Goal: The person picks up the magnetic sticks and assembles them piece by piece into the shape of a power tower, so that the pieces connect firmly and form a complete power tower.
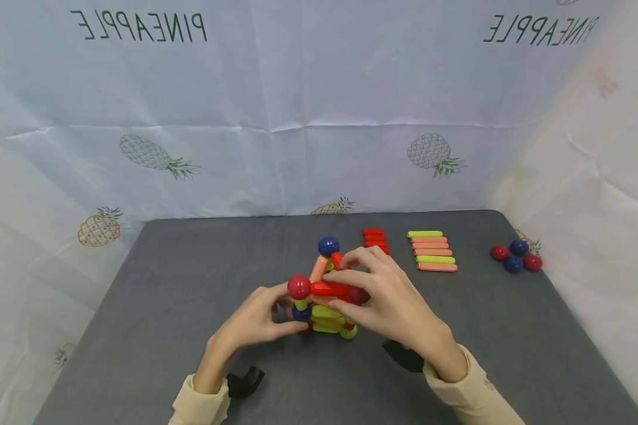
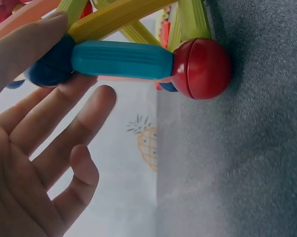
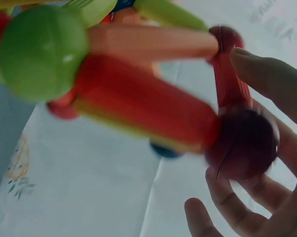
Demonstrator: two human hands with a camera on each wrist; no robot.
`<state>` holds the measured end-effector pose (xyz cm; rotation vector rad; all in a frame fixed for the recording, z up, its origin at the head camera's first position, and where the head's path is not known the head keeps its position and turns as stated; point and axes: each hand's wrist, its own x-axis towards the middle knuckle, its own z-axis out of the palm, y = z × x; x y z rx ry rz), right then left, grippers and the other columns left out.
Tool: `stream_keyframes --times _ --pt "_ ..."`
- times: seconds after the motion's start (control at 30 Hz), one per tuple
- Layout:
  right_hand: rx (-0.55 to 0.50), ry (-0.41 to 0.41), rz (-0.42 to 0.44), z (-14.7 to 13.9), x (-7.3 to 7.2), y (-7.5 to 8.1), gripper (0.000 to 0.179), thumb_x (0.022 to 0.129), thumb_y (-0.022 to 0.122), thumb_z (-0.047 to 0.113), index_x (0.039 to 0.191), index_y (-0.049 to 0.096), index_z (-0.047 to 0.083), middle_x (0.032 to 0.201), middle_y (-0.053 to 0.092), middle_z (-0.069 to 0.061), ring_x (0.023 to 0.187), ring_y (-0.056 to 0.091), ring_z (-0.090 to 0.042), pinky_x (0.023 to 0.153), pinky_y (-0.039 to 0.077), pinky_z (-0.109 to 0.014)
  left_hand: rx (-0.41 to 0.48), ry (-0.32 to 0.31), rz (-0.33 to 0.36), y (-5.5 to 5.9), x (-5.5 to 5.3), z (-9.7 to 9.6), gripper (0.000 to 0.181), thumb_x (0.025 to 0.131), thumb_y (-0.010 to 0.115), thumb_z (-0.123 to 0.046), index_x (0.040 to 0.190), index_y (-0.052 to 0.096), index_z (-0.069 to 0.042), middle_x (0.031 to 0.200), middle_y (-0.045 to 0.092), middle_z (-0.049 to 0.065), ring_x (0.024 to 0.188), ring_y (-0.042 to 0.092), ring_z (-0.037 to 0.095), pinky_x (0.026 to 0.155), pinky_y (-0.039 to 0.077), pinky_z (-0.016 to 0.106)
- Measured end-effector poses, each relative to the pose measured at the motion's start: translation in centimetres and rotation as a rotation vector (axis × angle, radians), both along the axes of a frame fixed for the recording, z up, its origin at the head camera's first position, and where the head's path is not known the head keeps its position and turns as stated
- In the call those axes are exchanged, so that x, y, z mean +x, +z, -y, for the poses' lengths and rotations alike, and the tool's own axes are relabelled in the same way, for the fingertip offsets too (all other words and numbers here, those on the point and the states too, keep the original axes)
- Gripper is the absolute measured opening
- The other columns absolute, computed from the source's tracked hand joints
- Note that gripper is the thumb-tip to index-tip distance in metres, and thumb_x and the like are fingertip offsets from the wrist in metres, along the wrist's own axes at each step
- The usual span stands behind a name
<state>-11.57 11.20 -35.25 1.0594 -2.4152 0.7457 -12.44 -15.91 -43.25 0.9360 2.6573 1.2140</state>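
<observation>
A framework of coloured magnetic rods and balls stands on the dark table between both hands. My left hand (image 1: 255,319) is at its left side, thumb and fingers pinching a blue ball (image 2: 52,61). From that ball a turquoise rod (image 2: 121,60) leads to a red ball (image 2: 202,69) at the table surface. My right hand (image 1: 390,295) reaches over the top from the right and pinches a red rod (image 1: 328,288), which ends in a dark red ball (image 3: 242,143). A thick red rod (image 3: 143,101) joins this ball to a green ball (image 3: 42,52).
Behind the right hand lie several red rods (image 1: 374,238). To their right is a row of yellow-green and orange rods (image 1: 432,252). Red and blue balls (image 1: 513,264) cluster near the table's right edge. A white pineapple-print cloth (image 1: 298,171) hangs behind the table.
</observation>
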Motion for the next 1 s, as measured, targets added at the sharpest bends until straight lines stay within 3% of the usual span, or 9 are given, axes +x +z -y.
stream_keyframes --times 0.1,0.2,0.33,0.57,0.63,0.73,0.83,0.93,1.0 --pt "-0.069 -0.023 0.066 -1.3 0.0 -0.6 0.037 0.074 0.093 0.022 0.108 0.079 0.020 0.099 0.059 0.005 0.092 0.049 -0.006 0.072 0.046 -0.025 0.025 -0.007 0.010 -0.2 0.1 0.2 0.048 0.083 0.086 -0.023 0.126 0.064 -0.019 0.098 0.077 -0.004 0.076 0.065 -0.002 0.068 0.055 0.024" --pt "-0.120 -0.045 0.138 -2.4 -0.2 -1.0 0.040 0.074 0.093 0.019 0.110 0.077 0.019 0.095 0.060 0.007 0.086 0.052 -0.005 0.071 0.049 -0.023 0.046 -0.027 0.025 -0.3 0.4 0.2 0.037 0.085 0.085 -0.024 0.116 0.066 -0.020 0.093 0.077 -0.004 0.077 0.066 -0.003 0.067 0.054 0.025" --pt "-0.135 -0.052 0.206 -3.3 -0.9 -1.2 0.042 0.074 0.092 0.015 0.114 0.077 0.017 0.101 0.068 0.004 0.086 0.061 -0.006 0.072 0.055 -0.023 0.088 -0.108 0.061 -0.4 1.0 0.0 0.027 0.088 0.082 -0.023 0.111 0.068 -0.017 0.089 0.078 -0.003 0.080 0.070 -0.001 0.068 0.056 0.030" --pt "-0.150 0.096 0.297 -3.8 -3.1 -1.7 0.049 0.078 0.087 0.002 0.123 0.073 0.012 0.117 0.070 -0.004 0.102 0.062 -0.015 0.077 0.058 -0.029 0.054 -0.248 0.130 0.2 1.5 0.0 0.031 0.093 0.076 -0.027 0.121 0.072 -0.015 0.096 0.080 0.002 0.089 0.074 0.008 0.073 0.055 0.030" --pt "-0.150 0.077 0.271 -3.9 -3.5 -2.1 0.050 0.077 0.088 0.003 0.124 0.072 0.012 0.112 0.067 -0.003 0.098 0.059 -0.014 0.075 0.056 -0.029 0.082 -0.211 0.090 0.2 1.0 0.3 0.024 0.093 0.076 -0.025 0.115 0.075 -0.016 0.091 0.079 -0.001 0.083 0.072 0.005 0.069 0.054 0.028" --pt "-0.173 0.027 0.230 -4.4 -3.5 -2.4 0.053 0.073 0.091 0.005 0.122 0.071 0.014 0.104 0.064 0.001 0.090 0.055 -0.011 0.073 0.053 -0.027 0.155 -0.053 -0.013 -0.1 0.0 0.6 0.021 0.089 0.080 -0.018 0.109 0.075 -0.016 0.089 0.076 -0.003 0.077 0.068 0.006 0.063 0.050 0.025" --pt "-0.212 0.031 0.229 -4.9 -3.5 -2.4 0.051 0.071 0.093 0.007 0.117 0.072 0.016 0.098 0.066 0.004 0.086 0.055 -0.009 0.074 0.051 -0.024 0.192 0.055 -0.056 -0.5 -1.3 0.6 0.034 0.089 0.078 -0.013 0.122 0.069 -0.012 0.105 0.075 0.003 0.083 0.067 0.017 0.062 0.050 0.024" --pt "-0.228 0.047 0.237 -5.1 -3.7 -2.5 0.049 0.072 0.092 0.007 0.116 0.073 0.016 0.100 0.068 0.004 0.087 0.056 -0.005 0.075 0.053 -0.024 0.163 0.010 -0.022 -1.0 -2.4 0.1 0.044 0.094 0.073 -0.013 0.136 0.062 -0.010 0.122 0.072 0.007 0.096 0.067 0.025 0.067 0.052 0.024" --pt "-0.239 0.047 0.243 -5.0 -3.9 -2.6 0.049 0.072 0.092 0.006 0.117 0.074 0.015 0.101 0.069 0.003 0.087 0.056 -0.005 0.075 0.054 -0.024 0.145 -0.043 0.009 -1.3 -3.0 -0.3 0.041 0.097 0.070 -0.014 0.137 0.061 -0.010 0.123 0.072 0.008 0.101 0.068 0.024 0.070 0.054 0.026"
